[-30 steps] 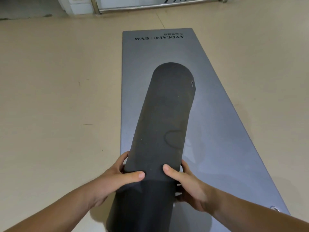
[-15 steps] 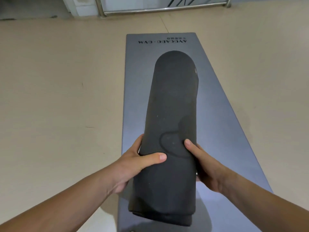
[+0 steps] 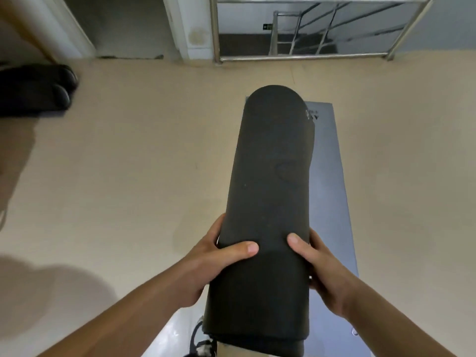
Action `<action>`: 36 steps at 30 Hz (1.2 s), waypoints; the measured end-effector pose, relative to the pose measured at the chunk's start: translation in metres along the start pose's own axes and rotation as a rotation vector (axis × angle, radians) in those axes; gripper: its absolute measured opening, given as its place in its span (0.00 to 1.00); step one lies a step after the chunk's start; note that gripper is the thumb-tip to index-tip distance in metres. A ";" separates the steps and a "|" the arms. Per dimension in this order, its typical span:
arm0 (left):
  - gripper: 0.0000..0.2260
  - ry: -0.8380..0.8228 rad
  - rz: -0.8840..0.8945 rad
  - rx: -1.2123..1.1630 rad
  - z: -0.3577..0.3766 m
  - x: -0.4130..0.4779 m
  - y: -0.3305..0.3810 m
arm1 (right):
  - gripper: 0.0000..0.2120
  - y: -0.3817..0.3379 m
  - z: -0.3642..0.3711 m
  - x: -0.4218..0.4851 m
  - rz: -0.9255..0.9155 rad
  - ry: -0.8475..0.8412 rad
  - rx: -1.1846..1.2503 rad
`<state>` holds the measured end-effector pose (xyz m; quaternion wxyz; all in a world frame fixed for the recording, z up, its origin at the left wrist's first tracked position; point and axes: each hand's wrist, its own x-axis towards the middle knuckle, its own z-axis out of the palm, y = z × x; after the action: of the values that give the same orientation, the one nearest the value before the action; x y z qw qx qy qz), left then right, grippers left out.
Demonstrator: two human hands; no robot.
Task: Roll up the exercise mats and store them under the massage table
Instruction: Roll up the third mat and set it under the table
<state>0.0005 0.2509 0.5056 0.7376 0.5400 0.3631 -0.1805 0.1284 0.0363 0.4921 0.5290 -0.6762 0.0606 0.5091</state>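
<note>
Both hands, left hand [image 3: 206,264] and right hand [image 3: 327,274], clasp a matte black rolled mat [image 3: 268,202], a thick cylinder held lengthwise above a flat grey mat [image 3: 334,202] on the smooth beige floor [image 3: 128,163].

Rolled mat [image 3: 268,202] hides flat mat's [image 3: 332,191] lettering.

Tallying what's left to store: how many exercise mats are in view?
2. A rolled black mat is gripped by the left hand and right hand; a grey mat lies flat on the floor beneath. Others may be out of frame.
</note>
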 end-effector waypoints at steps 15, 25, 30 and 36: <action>0.41 0.275 -0.007 -0.285 -0.163 -0.188 0.238 | 0.52 -0.308 0.223 -0.061 0.083 -0.164 -0.145; 0.42 0.384 -0.032 -0.397 -0.272 -0.114 0.336 | 0.47 -0.439 0.293 0.081 0.136 -0.294 -0.307; 0.42 0.469 -0.040 -0.487 -0.356 -0.080 0.369 | 0.46 -0.495 0.364 0.169 0.203 -0.382 -0.381; 0.44 0.605 -0.012 -0.653 -0.480 -0.081 0.377 | 0.48 -0.540 0.502 0.238 0.251 -0.523 -0.457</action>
<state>0.0306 0.8180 0.7421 0.7290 0.3053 0.6035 0.1056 0.2632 0.7687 0.7050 0.2955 -0.6112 -0.1093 0.7260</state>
